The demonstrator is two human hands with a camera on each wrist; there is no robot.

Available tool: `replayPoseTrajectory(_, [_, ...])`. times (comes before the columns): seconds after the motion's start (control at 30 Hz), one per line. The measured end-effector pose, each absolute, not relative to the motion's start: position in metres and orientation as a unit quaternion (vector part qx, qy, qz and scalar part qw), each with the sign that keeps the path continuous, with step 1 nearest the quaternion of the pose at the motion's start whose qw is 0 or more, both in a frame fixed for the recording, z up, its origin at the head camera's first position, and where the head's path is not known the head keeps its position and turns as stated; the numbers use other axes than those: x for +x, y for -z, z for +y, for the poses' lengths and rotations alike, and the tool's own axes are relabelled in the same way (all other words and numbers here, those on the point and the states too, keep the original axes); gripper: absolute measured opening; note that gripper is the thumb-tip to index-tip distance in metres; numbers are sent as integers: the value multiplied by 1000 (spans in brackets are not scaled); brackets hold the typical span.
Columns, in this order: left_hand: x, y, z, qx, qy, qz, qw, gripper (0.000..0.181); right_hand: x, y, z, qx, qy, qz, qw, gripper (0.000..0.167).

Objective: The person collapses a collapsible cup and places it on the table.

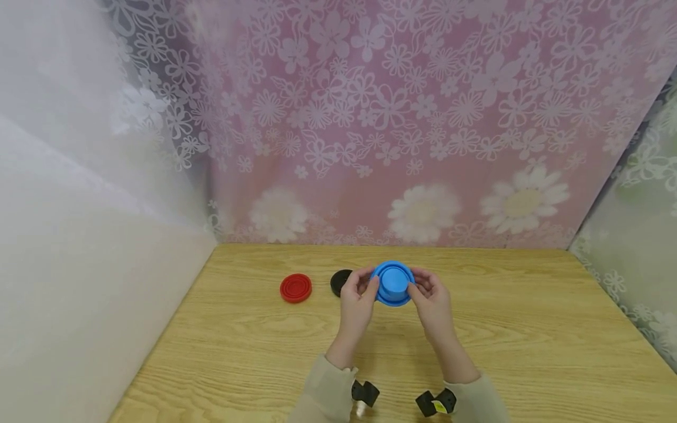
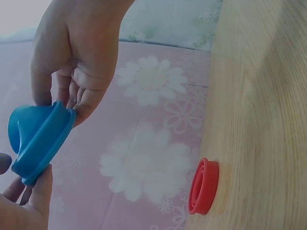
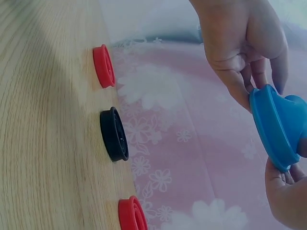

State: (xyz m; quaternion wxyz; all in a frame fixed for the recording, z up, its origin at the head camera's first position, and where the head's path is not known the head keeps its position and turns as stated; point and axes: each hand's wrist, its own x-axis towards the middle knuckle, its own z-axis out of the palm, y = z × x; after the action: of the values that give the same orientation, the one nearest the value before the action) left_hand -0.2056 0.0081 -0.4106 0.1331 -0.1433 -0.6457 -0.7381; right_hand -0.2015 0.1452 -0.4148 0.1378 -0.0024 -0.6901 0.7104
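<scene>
Both hands hold a blue collapsible silicone cup point(image 1: 394, 283) above the table, its stepped rings facing me in the head view. My left hand point(image 1: 357, 305) grips the left edge, thumb in front and fingers behind; my right hand point(image 1: 435, 305) does likewise on the right. Seen from the side in the right wrist view, the cup point(image 3: 274, 127) has a wide rim and a narrower centre pushed out. Just left of the hands lies a flat black ringed disc point(image 1: 338, 283), partly covered by the left hand. Further left is a red ringed disc point(image 1: 296, 288).
A second red disc point(image 3: 132, 213) shows in the right wrist view, beyond the black one; in the head view it is hidden. The wooden tabletop point(image 1: 254, 352) ends at a pink flowered curtain point(image 1: 338, 147). A white panel point(image 1: 95, 264) stands on the left.
</scene>
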Motion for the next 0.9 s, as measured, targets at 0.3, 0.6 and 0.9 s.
replayPoseTrajectory(0.3, [-202, 405, 2, -127, 748, -645, 86, 16, -204, 423, 147, 15, -696, -692, 191, 20])
replayPoseTrajectory(0.6, [-201, 405, 2, -131, 734, -661, 82, 18, -202, 421, 146, 20, -679, -709, 190, 21])
replayPoseTrajectory(0.9, [-214, 427, 6, -136, 742, -654, 63, 33, -201, 420, 147, 60, -707, -686, 161, 31])
